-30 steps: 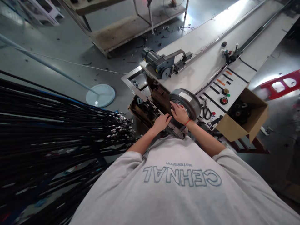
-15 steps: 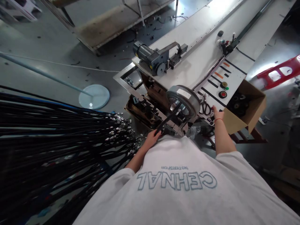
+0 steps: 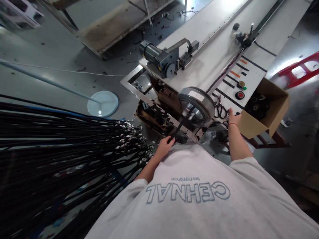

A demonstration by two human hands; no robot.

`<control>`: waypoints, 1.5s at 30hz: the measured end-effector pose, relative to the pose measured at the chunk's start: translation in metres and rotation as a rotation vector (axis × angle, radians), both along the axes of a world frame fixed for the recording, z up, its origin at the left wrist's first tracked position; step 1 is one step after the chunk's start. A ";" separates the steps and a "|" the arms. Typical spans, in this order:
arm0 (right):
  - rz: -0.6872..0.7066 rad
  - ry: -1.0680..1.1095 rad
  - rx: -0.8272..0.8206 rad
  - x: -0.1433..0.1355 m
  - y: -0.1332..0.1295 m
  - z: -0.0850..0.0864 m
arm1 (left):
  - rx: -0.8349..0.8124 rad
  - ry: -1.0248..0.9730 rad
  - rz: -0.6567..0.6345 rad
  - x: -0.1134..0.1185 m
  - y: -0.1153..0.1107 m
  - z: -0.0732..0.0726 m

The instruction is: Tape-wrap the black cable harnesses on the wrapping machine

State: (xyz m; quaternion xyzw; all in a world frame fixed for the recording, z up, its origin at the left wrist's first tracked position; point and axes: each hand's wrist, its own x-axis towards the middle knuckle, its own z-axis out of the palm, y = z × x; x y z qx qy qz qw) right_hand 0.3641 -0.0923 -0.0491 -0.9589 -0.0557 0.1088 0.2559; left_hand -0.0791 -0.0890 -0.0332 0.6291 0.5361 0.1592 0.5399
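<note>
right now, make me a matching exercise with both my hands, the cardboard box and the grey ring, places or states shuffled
1. left hand
2. right hand
3. cardboard box
4. grey ring

A. open, with dark pieces inside
B. gripping a black cable
C. bearing a white label
D. between the scissors and the cardboard box

Pairs: 1-B; 2-D; 3-A; 4-C

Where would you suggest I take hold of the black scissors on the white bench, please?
Probably by the looped handles of the scissors, coming from the wearer's side, near the right hand: the loops face the wearer, while the blades point away across the bench.
</note>
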 end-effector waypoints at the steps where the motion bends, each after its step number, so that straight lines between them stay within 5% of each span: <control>1: 0.003 -0.005 -0.002 0.000 0.000 -0.001 | -0.011 -0.007 0.008 0.003 0.003 0.000; 15: -0.021 -0.015 0.082 0.000 -0.002 -0.008 | 0.039 -0.056 -0.060 0.063 0.050 -0.007; 23: -0.076 -0.030 0.085 -0.004 0.000 -0.005 | -0.471 -0.418 0.164 0.081 0.074 -0.012; 30: -0.076 -0.014 0.094 -0.006 0.000 -0.005 | -0.605 -0.416 0.175 0.090 0.073 -0.016; 36: -0.061 -0.015 0.106 -0.006 0.000 -0.005 | -0.118 -0.403 0.368 0.079 0.048 0.006; 41: -0.070 -0.015 0.093 -0.009 0.001 -0.002 | -0.602 -0.354 0.240 0.091 0.025 0.020; 45: -0.059 -0.016 0.090 -0.010 0.001 -0.001 | -0.663 -0.394 0.349 0.127 0.029 0.026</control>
